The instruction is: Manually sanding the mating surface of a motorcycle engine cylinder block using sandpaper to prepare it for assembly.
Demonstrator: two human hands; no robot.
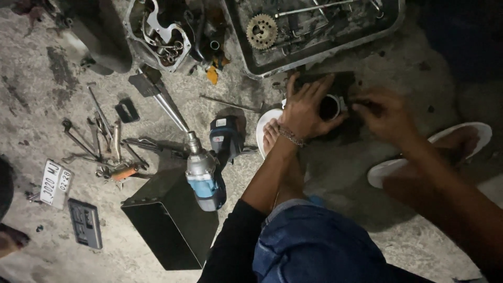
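Cylinder block (pixel 330 107), dark with a round open bore facing up, sits on the concrete floor (pixel 367 209) between the person's two sandalled feet, just below the metal tray (pixel 314 60). Left hand (pixel 304 110) lies over its left side, fingers spread flat and pressed against the casting to steady it. Right hand (pixel 380 112) comes in from the other side with fingertips drawn together at the rim of the bore; whether they pinch a small part there is too dark to tell. It looks like a fitting or checking step at the bore, and the next move would seem to call for a steady block and a fine grip at that rim. Outward to the left, a blue cordless impact wrench (pixel 205 175) with a long extension rests on a black metal box (pixel 167 220). Spanners and screwdrivers (pixel 102 144) lie scattered beyond it. A toothed sprocket (pixel 261 31) rests inside the tray with loose rods.
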